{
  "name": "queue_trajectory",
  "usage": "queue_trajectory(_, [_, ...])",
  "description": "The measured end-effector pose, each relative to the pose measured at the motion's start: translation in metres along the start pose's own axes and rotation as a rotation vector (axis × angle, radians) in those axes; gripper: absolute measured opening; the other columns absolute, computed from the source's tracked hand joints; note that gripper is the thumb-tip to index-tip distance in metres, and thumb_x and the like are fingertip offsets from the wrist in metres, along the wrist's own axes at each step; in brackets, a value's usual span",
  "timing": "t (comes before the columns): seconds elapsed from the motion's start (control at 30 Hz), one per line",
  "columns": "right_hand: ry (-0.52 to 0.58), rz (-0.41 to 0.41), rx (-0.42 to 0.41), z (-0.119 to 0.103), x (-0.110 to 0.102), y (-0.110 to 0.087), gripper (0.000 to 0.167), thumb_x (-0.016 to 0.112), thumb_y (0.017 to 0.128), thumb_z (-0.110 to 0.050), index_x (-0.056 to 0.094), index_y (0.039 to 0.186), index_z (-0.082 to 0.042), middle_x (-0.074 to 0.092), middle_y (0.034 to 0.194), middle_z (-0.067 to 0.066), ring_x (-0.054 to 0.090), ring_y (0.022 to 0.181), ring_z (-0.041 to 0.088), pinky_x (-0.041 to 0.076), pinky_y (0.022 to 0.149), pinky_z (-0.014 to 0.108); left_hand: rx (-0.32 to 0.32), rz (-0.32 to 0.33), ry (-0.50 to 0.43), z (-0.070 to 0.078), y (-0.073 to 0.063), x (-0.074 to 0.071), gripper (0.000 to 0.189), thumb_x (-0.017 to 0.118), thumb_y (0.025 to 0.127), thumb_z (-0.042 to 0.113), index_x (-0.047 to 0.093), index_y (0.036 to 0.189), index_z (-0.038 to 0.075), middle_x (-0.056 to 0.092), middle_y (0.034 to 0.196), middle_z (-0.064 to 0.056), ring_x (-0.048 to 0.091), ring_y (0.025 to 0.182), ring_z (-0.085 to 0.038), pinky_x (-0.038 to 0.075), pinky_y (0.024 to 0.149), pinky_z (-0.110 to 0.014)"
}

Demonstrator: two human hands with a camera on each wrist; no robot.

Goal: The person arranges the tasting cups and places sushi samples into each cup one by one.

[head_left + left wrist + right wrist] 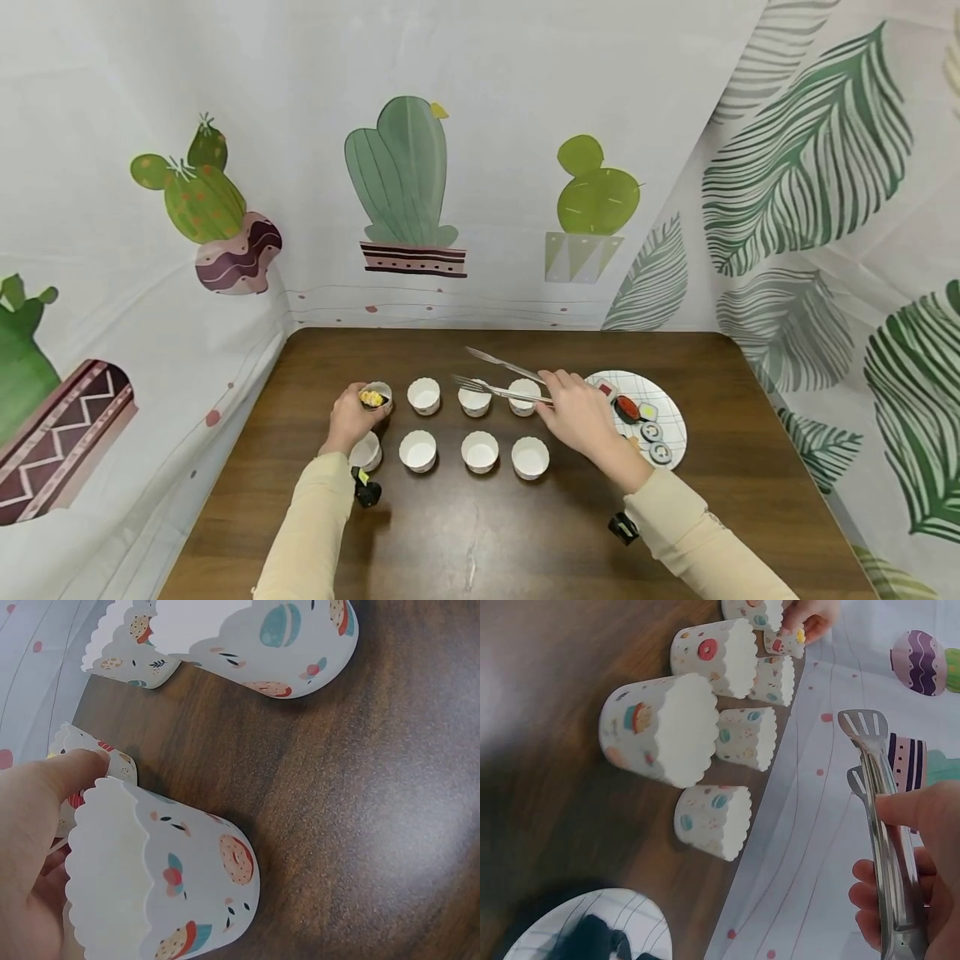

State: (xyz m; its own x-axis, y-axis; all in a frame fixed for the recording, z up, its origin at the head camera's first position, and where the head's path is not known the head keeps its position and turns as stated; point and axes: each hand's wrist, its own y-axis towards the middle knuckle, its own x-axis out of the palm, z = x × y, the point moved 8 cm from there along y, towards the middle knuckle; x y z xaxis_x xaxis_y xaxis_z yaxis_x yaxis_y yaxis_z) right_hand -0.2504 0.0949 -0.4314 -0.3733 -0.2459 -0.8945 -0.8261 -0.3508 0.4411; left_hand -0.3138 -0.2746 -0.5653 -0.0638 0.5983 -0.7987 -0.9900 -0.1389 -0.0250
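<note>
My left hand grips the white paper cup at the back left, thumb at its near side. A yellow-topped sushi piece sits at this cup's mouth. In the left wrist view the thumb lies on the held cup, partly hidden behind a nearer cup. My right hand holds metal tongs between thumb and fingers. Their slotted tips stand apart, pointing left above the back row of cups, with nothing between them.
Several more paper cups with scalloped rims stand in two rows, among them a back one and a front one. A checked white plate with several sushi pieces lies at the right, partly under my right arm. Printed cloth hangs behind the brown table.
</note>
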Motion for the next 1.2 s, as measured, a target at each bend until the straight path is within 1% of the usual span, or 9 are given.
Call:
queue_trajectory(0.13, [-0.004,0.004,0.011,0.008,-0.004,-0.009,0.046,0.072,0.074,-0.031,0.062,0.112,-0.008,0.065,0.093,0.006,0.063,0.08,0.025,0.048,0.054,0.036,-0.002,0.002,0.005,0.0,0.0,0.0,0.066,0.073,0.074,0.026,0.045,0.125,-0.005,0.054,0.12,-0.027,0.051,0.11,-0.043,0.039,0.091,-0.054])
queue_trajectory(0.3, [-0.006,-0.009,0.064,0.024,-0.011,-0.019,0.048,0.073,0.074,-0.032,0.062,0.113,-0.008,0.065,0.095,0.007,0.063,0.082,0.025,0.047,0.051,0.037,-0.006,0.003,0.005,0.0,-0.001,0.0,0.066,0.073,0.074,0.027,0.045,0.125,-0.005,0.054,0.12,-0.027,0.051,0.11,-0.042,0.039,0.091,-0.054])
queue_trajectory(0.43, [0.021,-0.028,0.121,0.042,-0.014,-0.027,0.048,0.072,0.075,-0.031,0.061,0.115,-0.007,0.065,0.101,0.01,0.063,0.089,0.027,0.05,0.058,0.04,-0.004,0.005,0.005,0.001,0.0,0.0,0.066,0.073,0.075,0.026,0.045,0.126,-0.005,0.054,0.12,-0.027,0.051,0.11,-0.042,0.04,0.091,-0.054])
queue_trajectory(0.53, [0.04,-0.029,0.165,0.057,-0.016,-0.034,0.048,0.071,0.075,-0.03,0.061,0.115,-0.008,0.065,0.102,0.009,0.063,0.09,0.027,0.05,0.06,0.041,0.005,0.007,0.011,0.002,0.0,0.0,0.066,0.073,0.075,0.026,0.045,0.126,-0.005,0.054,0.119,-0.027,0.051,0.109,-0.042,0.04,0.09,-0.054])
queue_trajectory(0.6, [0.044,-0.025,0.191,0.067,-0.017,-0.039,0.047,0.071,0.075,-0.03,0.061,0.115,-0.008,0.065,0.101,0.009,0.063,0.086,0.026,0.049,0.057,0.04,0.006,0.004,0.011,0.001,0.001,0.0,0.066,0.073,0.075,0.027,0.045,0.126,-0.005,0.054,0.12,-0.027,0.051,0.109,-0.042,0.04,0.09,-0.054])
queue_trajectory(0.77, [0.037,-0.023,0.227,0.084,-0.017,-0.051,0.048,0.072,0.073,-0.029,0.062,0.113,-0.005,0.066,0.097,0.011,0.062,0.073,0.026,0.046,0.05,0.038,0.001,0.003,0.003,0.002,0.0,-0.001,0.066,0.073,0.075,0.026,0.045,0.125,-0.005,0.054,0.12,-0.027,0.051,0.11,-0.042,0.04,0.091,-0.054])
queue_trajectory(1.0, [0.029,-0.059,0.283,0.107,-0.013,-0.07,0.046,0.072,0.073,-0.028,0.062,0.11,-0.002,0.065,0.096,0.016,0.063,0.076,0.031,0.047,0.05,0.043,-0.002,0.002,0.006,0.001,-0.001,0.0,0.066,0.074,0.075,0.027,0.045,0.125,-0.005,0.054,0.118,-0.027,0.051,0.109,-0.043,0.039,0.09,-0.054])
queue_trajectory(1.2, [-0.003,-0.073,0.315,0.127,-0.016,-0.083,0.046,0.072,0.073,-0.025,0.061,0.109,0.002,0.063,0.095,0.021,0.062,0.076,0.037,0.046,0.05,0.046,-0.006,0.002,0.003,0.002,-0.003,-0.002,0.066,0.073,0.075,0.027,0.045,0.125,-0.006,0.053,0.119,-0.028,0.051,0.109,-0.043,0.039,0.09,-0.055])
